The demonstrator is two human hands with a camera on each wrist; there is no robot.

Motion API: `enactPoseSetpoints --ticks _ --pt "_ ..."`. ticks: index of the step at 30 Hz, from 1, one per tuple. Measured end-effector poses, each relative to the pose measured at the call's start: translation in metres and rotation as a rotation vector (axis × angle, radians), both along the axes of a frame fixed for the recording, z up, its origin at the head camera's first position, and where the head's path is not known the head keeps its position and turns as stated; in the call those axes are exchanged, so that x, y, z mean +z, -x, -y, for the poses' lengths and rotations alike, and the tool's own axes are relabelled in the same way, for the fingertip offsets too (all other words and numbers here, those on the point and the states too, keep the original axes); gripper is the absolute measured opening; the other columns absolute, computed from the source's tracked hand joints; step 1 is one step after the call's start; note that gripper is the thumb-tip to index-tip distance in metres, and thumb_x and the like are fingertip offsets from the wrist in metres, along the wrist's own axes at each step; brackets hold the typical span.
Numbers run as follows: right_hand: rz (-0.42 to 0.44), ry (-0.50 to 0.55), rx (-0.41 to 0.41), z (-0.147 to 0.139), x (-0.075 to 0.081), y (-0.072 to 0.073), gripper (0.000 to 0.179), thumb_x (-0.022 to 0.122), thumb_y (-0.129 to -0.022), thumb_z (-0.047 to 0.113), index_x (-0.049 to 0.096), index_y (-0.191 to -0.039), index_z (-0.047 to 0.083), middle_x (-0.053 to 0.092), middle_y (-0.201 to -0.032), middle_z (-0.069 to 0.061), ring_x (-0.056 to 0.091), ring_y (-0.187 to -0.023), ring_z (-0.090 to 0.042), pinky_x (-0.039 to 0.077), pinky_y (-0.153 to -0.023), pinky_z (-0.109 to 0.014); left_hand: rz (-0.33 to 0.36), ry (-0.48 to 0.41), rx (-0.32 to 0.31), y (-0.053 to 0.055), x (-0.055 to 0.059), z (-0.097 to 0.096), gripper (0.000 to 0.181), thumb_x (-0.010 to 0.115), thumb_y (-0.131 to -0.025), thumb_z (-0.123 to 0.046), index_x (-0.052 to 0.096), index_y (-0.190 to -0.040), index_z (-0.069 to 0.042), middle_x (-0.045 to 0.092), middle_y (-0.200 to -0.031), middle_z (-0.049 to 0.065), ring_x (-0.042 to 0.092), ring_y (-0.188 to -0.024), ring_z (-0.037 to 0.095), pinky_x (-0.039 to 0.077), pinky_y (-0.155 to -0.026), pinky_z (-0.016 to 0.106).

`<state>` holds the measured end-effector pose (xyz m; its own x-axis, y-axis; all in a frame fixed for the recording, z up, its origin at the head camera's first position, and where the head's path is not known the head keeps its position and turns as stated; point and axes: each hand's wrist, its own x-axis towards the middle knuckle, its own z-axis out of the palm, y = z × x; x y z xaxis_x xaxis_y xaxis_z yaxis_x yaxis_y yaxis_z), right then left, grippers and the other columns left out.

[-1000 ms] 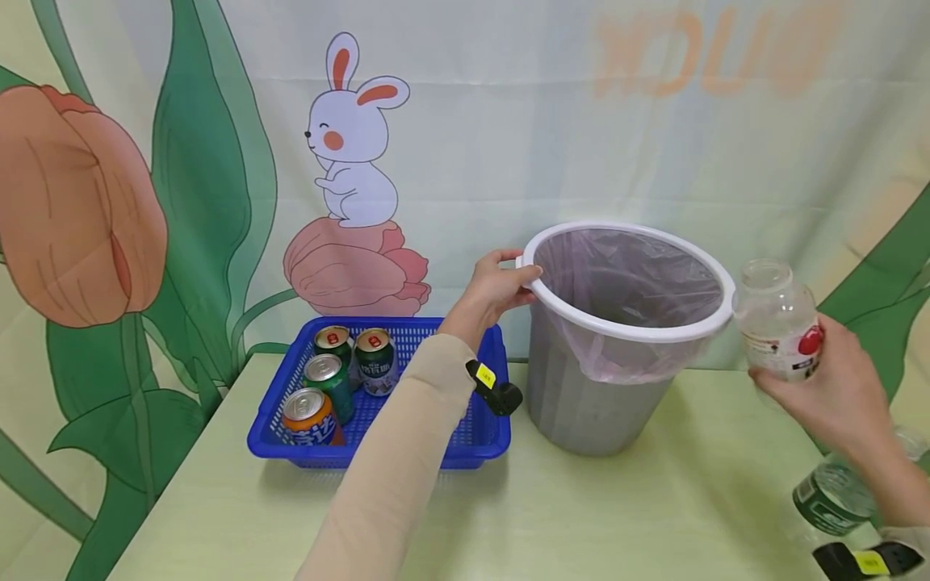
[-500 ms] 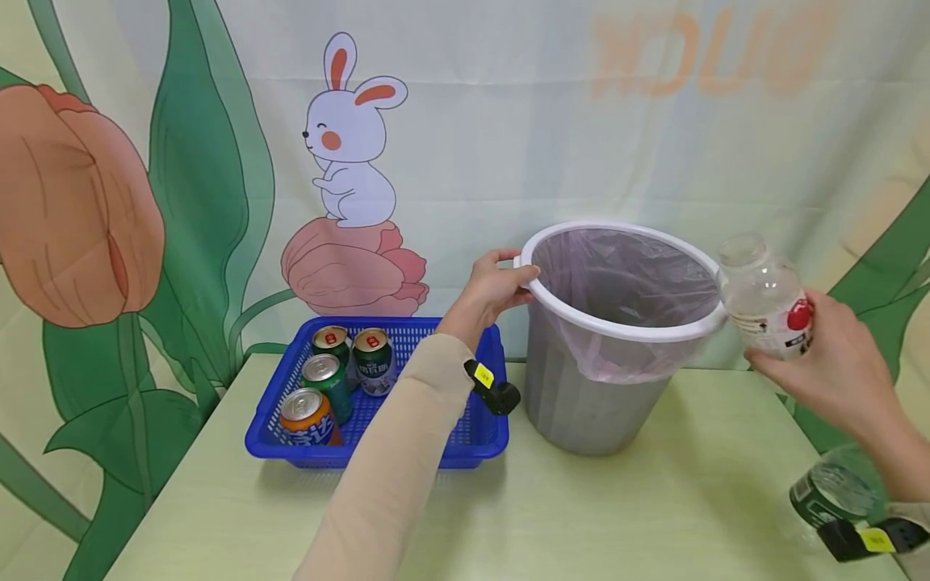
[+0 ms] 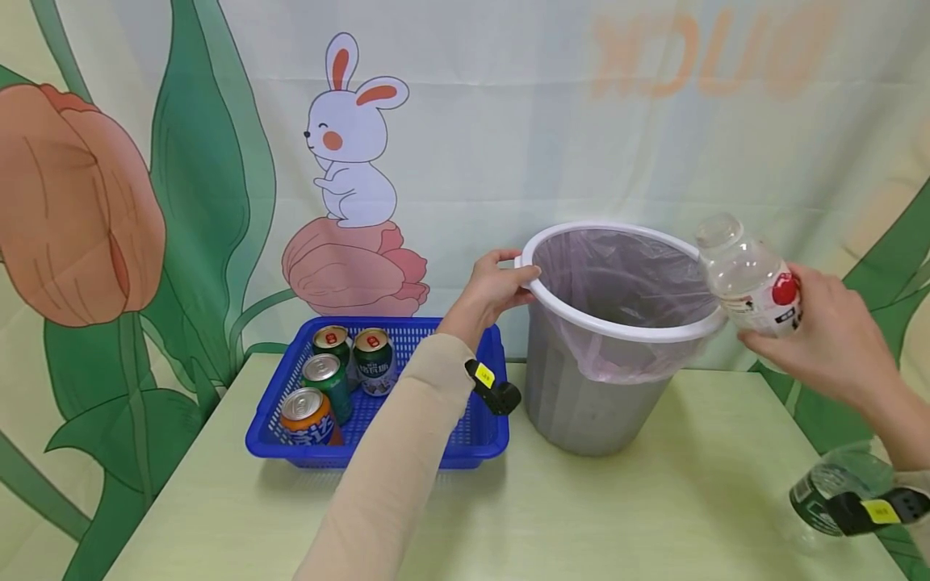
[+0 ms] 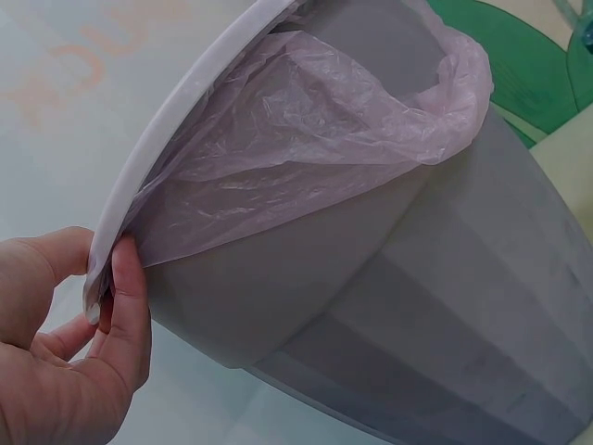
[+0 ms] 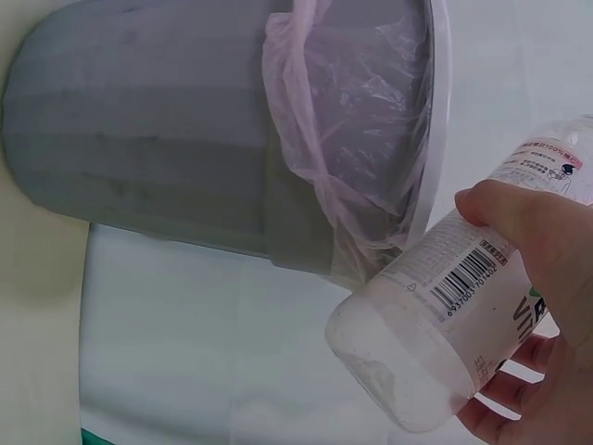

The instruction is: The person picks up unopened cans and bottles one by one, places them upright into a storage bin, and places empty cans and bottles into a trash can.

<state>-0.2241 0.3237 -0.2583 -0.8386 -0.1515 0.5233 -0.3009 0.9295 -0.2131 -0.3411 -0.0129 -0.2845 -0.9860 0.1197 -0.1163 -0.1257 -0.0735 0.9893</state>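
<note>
A grey trash can (image 3: 599,403) with a white rim and a thin pinkish liner bag (image 3: 606,359) stands on the table. My left hand (image 3: 496,286) pinches the left side of its rim, thumb on one face and fingers on the other, as the left wrist view (image 4: 83,343) also shows. At the right of the can, my right hand (image 3: 835,339) grips a clear plastic bottle (image 3: 748,278) with a white label and a red mark. The bottle tilts left, its uncapped neck over the right part of the rim. In the right wrist view the bottle's barcode (image 5: 463,281) shows.
Left of the can, a blue plastic basket (image 3: 497,436) holds several drink cans (image 3: 308,415). A clear bottle with a green label (image 3: 814,502) lies at the table's right edge, partly behind my right wrist. A printed curtain (image 3: 465,161) hangs behind the table.
My right hand has moved left and up with the bottle, which has gone from nearly upright to tilted toward the can. My left hand has stayed on the rim.
</note>
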Motion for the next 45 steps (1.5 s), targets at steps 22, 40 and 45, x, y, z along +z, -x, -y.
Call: enactPoseSetpoints --ticks 22,40,45 --pt "0.050 -0.098 0.003 0.016 0.037 0.020 0.070 0.077 -0.069 0.031 0.044 -0.120 -0.003 0.054 -0.093 -0.021 0.054 -0.071 -0.032 0.042 -0.048 -0.034 0.002 0.002 0.003 0.001 0.000 -0.001 0.050 0.066 -0.085 -0.013 0.043 -0.129 -0.014 0.059 -0.102 0.014 0.062 -0.073 0.018 0.055 -0.065 0.025" --pt "0.104 -0.204 -0.020 0.029 0.059 0.034 0.076 0.071 -0.072 0.035 0.038 -0.130 -0.003 0.051 -0.099 -0.020 0.050 -0.082 -0.033 0.042 -0.056 -0.038 0.020 0.014 0.008 0.000 0.001 -0.001 0.048 0.066 -0.085 -0.014 0.044 -0.128 -0.015 0.059 -0.102 0.013 0.061 -0.071 0.018 0.055 -0.064 0.024" --pt "0.122 -0.220 -0.003 0.035 0.063 0.037 0.077 0.070 -0.074 0.036 0.037 -0.132 -0.002 0.051 -0.103 -0.020 0.048 -0.085 -0.034 0.043 -0.059 -0.040 0.019 0.011 0.018 0.000 0.000 -0.001 0.047 0.066 -0.084 -0.014 0.045 -0.126 -0.015 0.059 -0.102 0.013 0.062 -0.071 0.018 0.055 -0.064 0.025"
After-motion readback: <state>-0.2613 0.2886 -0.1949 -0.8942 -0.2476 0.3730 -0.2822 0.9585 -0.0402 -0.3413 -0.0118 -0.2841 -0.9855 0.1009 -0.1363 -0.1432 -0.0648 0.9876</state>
